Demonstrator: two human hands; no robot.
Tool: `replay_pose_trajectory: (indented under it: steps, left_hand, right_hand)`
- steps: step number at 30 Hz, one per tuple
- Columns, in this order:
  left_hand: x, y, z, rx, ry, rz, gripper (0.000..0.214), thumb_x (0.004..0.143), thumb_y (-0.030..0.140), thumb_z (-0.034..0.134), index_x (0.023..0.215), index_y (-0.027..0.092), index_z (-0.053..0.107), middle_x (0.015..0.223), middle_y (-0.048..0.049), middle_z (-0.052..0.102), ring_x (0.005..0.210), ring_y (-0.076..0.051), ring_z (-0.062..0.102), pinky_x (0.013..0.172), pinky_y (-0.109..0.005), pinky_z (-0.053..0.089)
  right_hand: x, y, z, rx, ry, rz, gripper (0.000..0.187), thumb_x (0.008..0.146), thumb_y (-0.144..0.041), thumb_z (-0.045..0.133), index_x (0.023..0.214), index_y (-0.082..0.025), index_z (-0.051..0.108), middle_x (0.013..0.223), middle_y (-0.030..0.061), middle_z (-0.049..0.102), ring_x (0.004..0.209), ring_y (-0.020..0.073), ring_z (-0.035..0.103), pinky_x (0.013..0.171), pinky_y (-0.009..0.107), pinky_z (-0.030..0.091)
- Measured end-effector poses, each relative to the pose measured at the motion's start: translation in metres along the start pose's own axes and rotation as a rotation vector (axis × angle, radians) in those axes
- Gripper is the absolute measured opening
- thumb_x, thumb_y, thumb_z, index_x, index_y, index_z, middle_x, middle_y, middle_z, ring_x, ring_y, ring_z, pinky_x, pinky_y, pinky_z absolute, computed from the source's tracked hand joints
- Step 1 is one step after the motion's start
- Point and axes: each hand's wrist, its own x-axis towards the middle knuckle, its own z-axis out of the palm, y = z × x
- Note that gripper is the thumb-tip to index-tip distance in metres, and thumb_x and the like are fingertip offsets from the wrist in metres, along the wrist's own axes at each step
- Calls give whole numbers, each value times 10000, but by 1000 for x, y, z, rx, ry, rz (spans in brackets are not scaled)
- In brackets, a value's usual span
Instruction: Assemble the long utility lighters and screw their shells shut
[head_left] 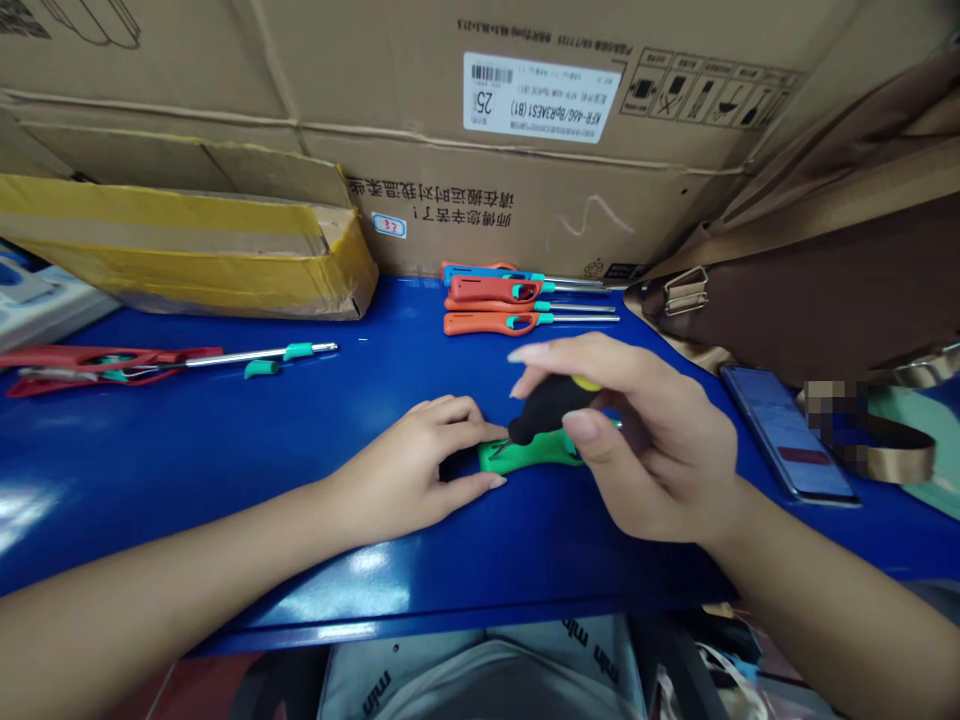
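My right hand [637, 440] grips a black-handled screwdriver [551, 405] with a yellow cap, its tip angled down to the left. The tip meets a green lighter body [525, 452] lying flat on the blue table [225, 440]. My left hand [420, 465] pinches the left end of that green body between thumb and fingers and holds it down. Both hands sit near the table's front edge, at the middle.
Several orange and blue long-nosed lighters [517, 295] are stacked at the back. A red opened lighter with loose teal parts [150, 358] lies at the left. Cardboard boxes [450, 120] line the back; a phone [787, 432] and brown bag [825, 270] sit at the right.
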Motion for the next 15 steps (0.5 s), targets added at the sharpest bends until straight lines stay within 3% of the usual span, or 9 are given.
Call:
replay_pose_trajectory:
  steps: [4,9,15]
  left_hand:
    - [0,1,0,-9,4,1,214,985,319,676,1167,223,734,992,-39,646,953,-204,620,896,-365,529]
    - [1,1,0,2,1,-6,236,973,320,692,1186,229,735,1016,-47,648,975,-218,626,917,-388,526]
    - [1,1,0,-2,7,-4,238,982,313,671,1196,224,726,1021,-47,662,968,-216,636,905,-383,536]
  right_hand:
    - [1,1,1,-122,35,-127,312,968,-223,696,1278,-206,663,1017,59,794,903,190,742,806,307,628]
    - [0,-3,2,35,-13,-77,407,1019,-158,507,1415,-192,595,1326,96,736,1148,213,718,937,359,623]
    - [1,-3,-2,-222,-5,-120,335,971,-247,701,1302,-215,658,995,45,808,814,169,755,725,276,625]
